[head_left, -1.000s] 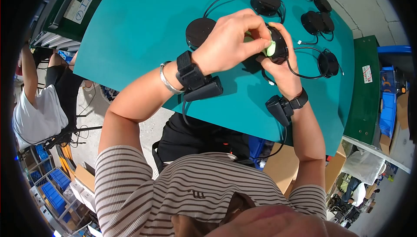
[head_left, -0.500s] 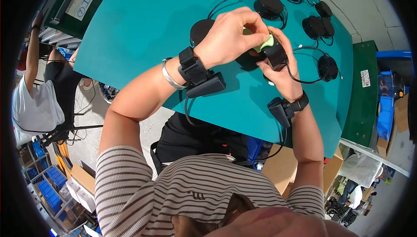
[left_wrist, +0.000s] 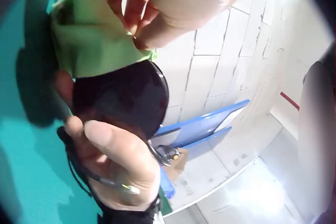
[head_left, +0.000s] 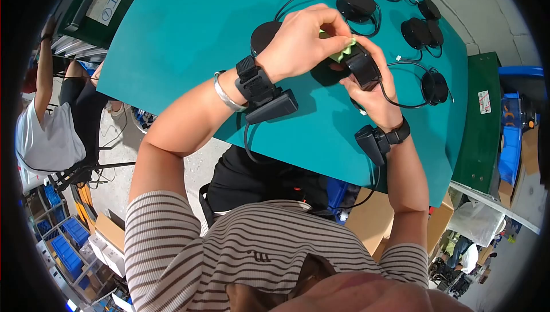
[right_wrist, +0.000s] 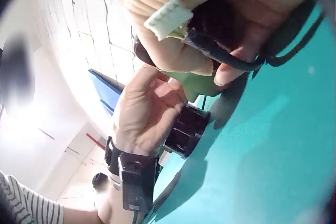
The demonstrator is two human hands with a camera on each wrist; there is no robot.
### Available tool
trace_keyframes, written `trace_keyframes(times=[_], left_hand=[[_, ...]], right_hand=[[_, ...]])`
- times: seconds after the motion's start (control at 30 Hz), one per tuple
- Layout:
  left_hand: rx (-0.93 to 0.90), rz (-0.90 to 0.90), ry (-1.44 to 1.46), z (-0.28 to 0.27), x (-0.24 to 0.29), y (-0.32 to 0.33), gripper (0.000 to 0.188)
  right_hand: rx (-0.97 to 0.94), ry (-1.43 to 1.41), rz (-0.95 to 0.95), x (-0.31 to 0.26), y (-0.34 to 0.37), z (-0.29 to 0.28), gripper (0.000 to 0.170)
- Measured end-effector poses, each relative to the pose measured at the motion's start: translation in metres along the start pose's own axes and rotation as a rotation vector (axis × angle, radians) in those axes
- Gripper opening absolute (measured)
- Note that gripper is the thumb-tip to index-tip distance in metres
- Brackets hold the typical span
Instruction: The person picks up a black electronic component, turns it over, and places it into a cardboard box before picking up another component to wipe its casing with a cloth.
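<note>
Against the palm of my right hand (head_left: pixel 376 95) is a black puck-shaped unit (head_left: pixel 363 70), gripped between fingers and thumb above the table. Its dark glossy side (left_wrist: pixel 121 98) shows in the left wrist view. My left hand (head_left: pixel 303 40) pinches a light green, soft, cloth-like sheet (head_left: pixel 342 54) at the unit's upper left edge. Seen from the left wrist, the sheet (left_wrist: pixel 92 40) is bent and wavy and overlaps the rim. A cable with a white connector (right_wrist: pixel 168 18) hangs by the right hand. Another black unit (head_left: pixel 263 37) sits on the table, partly behind the left hand.
Several more black units with cables stand on the teal table (head_left: pixel 183 43), among them one at the back (head_left: pixel 356 4) and one at the right (head_left: pixel 434 86). A pale block wall (head_left: pixel 492 3) borders the far right. Another person (head_left: pixel 51 140) is at the left.
The green sheet has come off the face of the held unit toward the left, pulled by my left hand. The unit has turned in my right hand.
</note>
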State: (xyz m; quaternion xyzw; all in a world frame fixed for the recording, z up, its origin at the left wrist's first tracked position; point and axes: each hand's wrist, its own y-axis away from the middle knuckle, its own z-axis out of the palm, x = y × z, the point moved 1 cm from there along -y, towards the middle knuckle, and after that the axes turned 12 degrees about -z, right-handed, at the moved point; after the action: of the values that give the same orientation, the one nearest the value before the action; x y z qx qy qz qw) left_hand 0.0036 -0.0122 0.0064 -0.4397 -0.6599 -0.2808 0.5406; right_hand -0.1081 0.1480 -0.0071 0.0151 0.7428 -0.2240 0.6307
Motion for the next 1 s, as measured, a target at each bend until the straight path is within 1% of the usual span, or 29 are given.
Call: trace_keyframes(times=[0.03, 0.07, 0.17, 0.23, 0.3, 0.37, 0.43, 0.57, 0.63, 0.67, 0.7, 0.77, 0.8, 0.87, 0.93, 1.0], left_hand=[[0.041, -0.006, -0.074, -0.002, -0.001, -0.002, 0.011], [0.018, -0.014, 0.001, 0.0, 0.0, -0.001, 0.011], [-0.025, 0.02, 0.061, 0.005, 0.003, 0.005, 0.012], [-0.016, 0.037, 0.058, 0.007, 0.0, 0.004, 0.012], [0.041, 0.002, -0.031, 0.001, 0.001, 0.001, 0.012], [0.062, 0.006, -0.066, 0.001, 0.0, 0.001, 0.012], [-0.003, -0.032, 0.131, 0.005, 0.001, 0.004, 0.013], [-0.008, -0.042, 0.129, 0.005, 0.002, 0.005, 0.013], [0.078, 0.01, -0.045, 0.002, -0.001, 0.001, 0.011], [0.057, -0.025, 0.051, 0.005, 0.0, 0.003, 0.011], [0.056, -0.022, 0.051, 0.006, 0.001, 0.004, 0.011], [-0.034, -0.027, 0.178, 0.009, 0.001, 0.006, 0.012], [0.016, 0.089, 0.027, 0.008, 0.002, 0.007, 0.012], [0.02, 0.052, 0.031, 0.007, 0.004, 0.005, 0.011], [0.025, 0.021, 0.027, 0.004, 0.004, 0.002, 0.009], [0.096, 0.039, -0.158, 0.001, 0.002, 0.0, 0.008]], right_hand=[[-0.003, 0.0, -0.003, 0.0, 0.0, 0.001, 0.069], [0.003, -0.003, -0.012, -0.001, 0.0, 0.002, 0.069], [0.015, 0.031, -0.02, -0.001, 0.002, 0.0, 0.07], [0.019, 0.061, -0.019, 0.0, 0.003, 0.0, 0.07], [-0.004, -0.004, 0.047, -0.004, 0.0, 0.0, 0.07], [-0.015, -0.023, 0.01, 0.001, 0.0, 0.0, 0.07], [0.017, -0.039, -0.022, 0.001, 0.001, 0.002, 0.07], [0.0, 0.003, 0.03, -0.002, 0.002, 0.001, 0.069], [-0.016, 0.013, -0.011, 0.0, -0.001, 0.0, 0.069], [0.0, 0.012, 0.0, -0.003, 0.0, 0.001, 0.069], [0.001, 0.015, -0.002, -0.004, 0.0, 0.002, 0.069], [0.017, 0.004, -0.011, -0.004, 0.001, 0.003, 0.07], [0.02, 0.003, -0.012, -0.004, 0.001, 0.002, 0.07], [0.016, -0.044, 0.033, -0.002, 0.001, 0.001, 0.071], [-0.007, -0.054, 0.038, -0.003, 0.0, -0.003, 0.071], [-0.028, -0.052, 0.034, -0.002, -0.001, -0.002, 0.071]])
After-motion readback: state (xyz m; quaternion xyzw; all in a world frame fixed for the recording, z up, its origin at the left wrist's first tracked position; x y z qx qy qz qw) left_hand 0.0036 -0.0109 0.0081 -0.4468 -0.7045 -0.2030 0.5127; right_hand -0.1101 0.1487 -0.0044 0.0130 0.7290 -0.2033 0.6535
